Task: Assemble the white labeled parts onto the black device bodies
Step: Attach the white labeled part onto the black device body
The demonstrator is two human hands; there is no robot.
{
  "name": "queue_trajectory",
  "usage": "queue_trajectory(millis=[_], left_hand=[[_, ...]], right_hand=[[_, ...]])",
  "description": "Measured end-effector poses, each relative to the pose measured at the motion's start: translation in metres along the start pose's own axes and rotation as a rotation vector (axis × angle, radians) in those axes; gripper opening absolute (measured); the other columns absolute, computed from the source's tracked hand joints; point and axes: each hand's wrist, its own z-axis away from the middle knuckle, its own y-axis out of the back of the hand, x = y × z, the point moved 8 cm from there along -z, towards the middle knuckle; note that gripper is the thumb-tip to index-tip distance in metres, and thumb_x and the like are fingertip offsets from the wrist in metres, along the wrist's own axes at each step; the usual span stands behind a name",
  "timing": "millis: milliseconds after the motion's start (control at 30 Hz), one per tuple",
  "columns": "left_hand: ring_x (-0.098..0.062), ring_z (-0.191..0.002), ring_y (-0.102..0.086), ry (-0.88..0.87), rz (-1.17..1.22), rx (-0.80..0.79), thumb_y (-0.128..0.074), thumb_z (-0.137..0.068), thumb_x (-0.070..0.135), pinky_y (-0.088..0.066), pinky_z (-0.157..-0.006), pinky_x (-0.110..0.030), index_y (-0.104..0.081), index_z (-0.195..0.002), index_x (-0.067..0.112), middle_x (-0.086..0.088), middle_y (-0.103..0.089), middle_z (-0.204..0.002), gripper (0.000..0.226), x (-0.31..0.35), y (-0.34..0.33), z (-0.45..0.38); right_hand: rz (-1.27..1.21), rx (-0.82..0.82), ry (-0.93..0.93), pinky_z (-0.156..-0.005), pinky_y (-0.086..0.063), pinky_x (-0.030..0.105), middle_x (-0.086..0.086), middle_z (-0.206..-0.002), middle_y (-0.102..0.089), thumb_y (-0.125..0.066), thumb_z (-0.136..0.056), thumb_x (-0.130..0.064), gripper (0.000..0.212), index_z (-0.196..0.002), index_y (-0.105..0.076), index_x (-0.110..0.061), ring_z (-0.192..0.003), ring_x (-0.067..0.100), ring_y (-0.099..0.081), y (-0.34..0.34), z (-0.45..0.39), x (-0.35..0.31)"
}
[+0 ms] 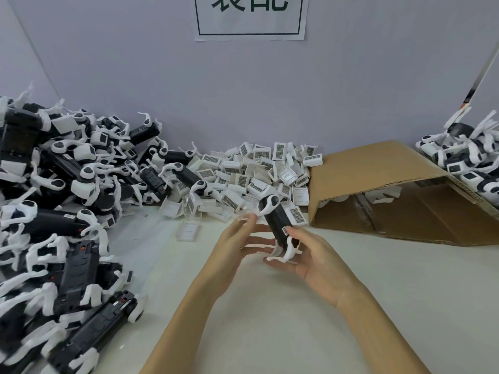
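Observation:
A black device body (pixel 278 221) with white folding arms stands tilted above the table's middle. My right hand (pixel 310 261) grips its lower end, thumb on the small label and fingers under the white arms. My left hand (pixel 240 245) is beside it with fingers stretched out, fingertips touching the body's left side and a white arm. A heap of white labeled parts (pixel 251 175) with barcode stickers lies just behind, against the wall.
A large pile of black device bodies with white arms (pixel 62 211) fills the left side. A cardboard box (pixel 391 195) lies on its side at the right, and more devices (pixel 469 163) are stacked past it. A loose clear part (pixel 188 231) lies ahead of my left hand.

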Motion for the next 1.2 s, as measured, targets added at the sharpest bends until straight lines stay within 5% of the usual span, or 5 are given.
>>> queue_trajectory(millis=[167, 400, 567, 933, 1200], left_hand=[[-0.033, -0.108, -0.075, -0.031, -0.141, 0.204, -0.081, -0.097, 0.031, -0.058, -0.101, -0.049, -0.067, -0.126, 0.011, -0.010, -0.079, -0.115, 0.038, -0.001, 0.002, 0.006], [-0.032, -0.112, -0.076, -0.022, 0.135, 0.288, -0.045, -0.104, -0.005, -0.060, -0.094, -0.042, -0.067, -0.137, 0.018, -0.009, -0.078, -0.118, 0.046, -0.002, 0.014, 0.002], [-0.014, -0.124, -0.068, -0.297, -0.056, 0.316, -0.037, -0.112, 0.059, -0.051, -0.095, -0.030, -0.072, -0.131, 0.033, 0.010, -0.077, -0.126, 0.048, 0.031, 0.025, 0.011], [-0.016, -0.075, -0.066, -0.396, -0.222, 0.579, -0.051, -0.104, 0.038, -0.048, -0.070, -0.031, -0.072, -0.086, 0.018, 0.000, -0.075, -0.082, 0.035, 0.035, 0.043, 0.025], [-0.018, -0.079, -0.056, -0.235, -0.031, 0.658, -0.057, -0.094, 0.028, -0.043, -0.078, -0.039, -0.070, -0.083, 0.009, -0.018, -0.069, -0.090, 0.025, 0.023, 0.058, 0.021]], right_hand=[[0.011, 0.019, -0.010, -0.098, -0.055, 0.067, 0.029, -0.116, -0.071, -0.070, -0.095, -0.011, 0.032, -0.124, -0.069, 0.002, -0.108, 0.041, -0.072, -0.001, 0.001, 0.005], [0.664, 0.271, 0.443, -0.086, -0.053, 0.019, -0.015, -0.109, -0.069, -0.084, -0.086, -0.014, 0.042, -0.117, -0.060, -0.029, -0.107, 0.007, -0.065, -0.004, 0.013, -0.021], [1.024, 0.123, 0.732, -0.108, -0.043, 0.021, -0.002, -0.133, -0.053, -0.079, -0.091, -0.008, 0.043, -0.128, -0.061, -0.018, -0.133, 0.011, -0.050, -0.025, 0.020, -0.031], [0.935, 0.044, 0.653, -0.099, -0.044, 0.011, -0.010, -0.138, -0.060, -0.055, -0.109, -0.024, 0.032, -0.137, -0.068, -0.026, -0.133, 0.003, -0.053, -0.040, 0.015, -0.017], [1.777, 0.374, 0.319, -0.112, -0.040, 0.042, 0.018, -0.158, -0.032, -0.047, -0.110, -0.022, 0.041, -0.149, -0.054, -0.020, -0.142, 0.035, -0.037, 0.012, -0.049, -0.035]])
